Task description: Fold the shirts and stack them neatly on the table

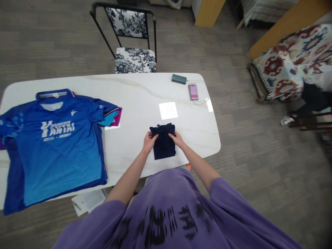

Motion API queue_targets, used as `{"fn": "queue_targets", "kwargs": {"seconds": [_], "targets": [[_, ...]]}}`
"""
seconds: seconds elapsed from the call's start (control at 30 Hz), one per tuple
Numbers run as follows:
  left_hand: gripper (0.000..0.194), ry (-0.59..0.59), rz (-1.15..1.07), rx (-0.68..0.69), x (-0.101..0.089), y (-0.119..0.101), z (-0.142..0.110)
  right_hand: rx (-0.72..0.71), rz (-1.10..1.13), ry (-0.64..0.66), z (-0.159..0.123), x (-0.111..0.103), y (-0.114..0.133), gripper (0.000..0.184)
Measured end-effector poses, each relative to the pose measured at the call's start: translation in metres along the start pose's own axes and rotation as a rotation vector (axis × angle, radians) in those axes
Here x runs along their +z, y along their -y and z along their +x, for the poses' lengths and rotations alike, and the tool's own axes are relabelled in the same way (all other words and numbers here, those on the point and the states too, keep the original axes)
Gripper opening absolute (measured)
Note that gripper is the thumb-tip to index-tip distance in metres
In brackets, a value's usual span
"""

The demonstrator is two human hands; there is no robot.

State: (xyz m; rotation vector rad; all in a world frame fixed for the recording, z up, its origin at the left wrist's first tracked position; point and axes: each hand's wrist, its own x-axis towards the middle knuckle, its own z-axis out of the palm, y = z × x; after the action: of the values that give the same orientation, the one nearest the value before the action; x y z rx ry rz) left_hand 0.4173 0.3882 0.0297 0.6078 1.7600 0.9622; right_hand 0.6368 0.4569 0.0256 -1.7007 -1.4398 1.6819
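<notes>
A dark navy garment, folded into a small rectangle, lies on the white table near its front edge. My left hand pinches its upper left corner, thumb on top and fingers tucked beneath. At the upper right corner, my right hand grips the same cloth in a like way. The far edge of the bundle looks slightly raised and uneven between the hands. What kind of garment it is cannot be made out.
Blue shirts lie spread in a stack at the left, overhanging the front edge. A dark box-shaped device and a pink-screened phone with a cable rest at the back right. A patterned chair stands behind; a person sits far right.
</notes>
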Motion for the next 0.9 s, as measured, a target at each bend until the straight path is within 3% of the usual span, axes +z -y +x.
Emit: {"fn": "queue_targets", "kwargs": {"seconds": [0.07,0.17,0.27,0.33,0.4,0.5,0.57,0.63,0.7,0.77,0.83,0.9], "targets": [[0.039,0.055,-0.058,0.07,0.011,-0.008,-0.041,-0.073,0.067,0.02,-0.034,-0.037,-0.011,0.048],[0.045,0.18,-0.116,0.096,0.037,-0.023,-0.11,-0.153,0.144,0.108,-0.095,-0.109,-0.033,0.054],[0.049,0.276,-0.128,0.067,0.084,-0.048,-0.161,-0.169,0.132,0.141,-0.145,-0.191,-0.046,0.054],[0.05,0.297,-0.131,0.064,0.129,-0.067,-0.171,-0.19,0.098,0.115,-0.157,-0.247,-0.045,0.052],[0.051,0.303,-0.128,0.063,0.182,-0.084,-0.156,-0.212,0.05,0.072,-0.146,-0.299,-0.042,0.053],[0.054,0.304,-0.073,0.02,0.267,-0.099,-0.097,-0.235,-0.077,-0.021,-0.093,-0.367,-0.04,0.057],[0.059,0.251,0.037,0.009,0.315,-0.1,-0.049,-0.24,-0.227,-0.123,-0.05,-0.4,-0.047,0.061],[0.065,0.173,0.18,0.019,0.346,-0.093,-0.012,-0.242,-0.406,-0.255,-0.013,-0.42,-0.057,0.066],[0.066,0.126,0.278,0.023,0.357,-0.079,0.006,-0.262,-0.558,-0.332,0.012,-0.425,-0.069,0.068],[0.059,0.121,0.333,0.015,0.347,-0.06,0.001,-0.312,-0.667,-0.305,0.025,-0.415,-0.079,0.069],[0.052,0.134,0.402,-0.009,0.32,-0.037,-0.027,-0.377,-0.749,-0.239,0.028,-0.395,-0.089,0.072],[0.047,0.141,0.472,-0.059,0.281,-0.012,-0.071,-0.409,-0.806,-0.194,0.026,-0.374,-0.099,0.078]]}}
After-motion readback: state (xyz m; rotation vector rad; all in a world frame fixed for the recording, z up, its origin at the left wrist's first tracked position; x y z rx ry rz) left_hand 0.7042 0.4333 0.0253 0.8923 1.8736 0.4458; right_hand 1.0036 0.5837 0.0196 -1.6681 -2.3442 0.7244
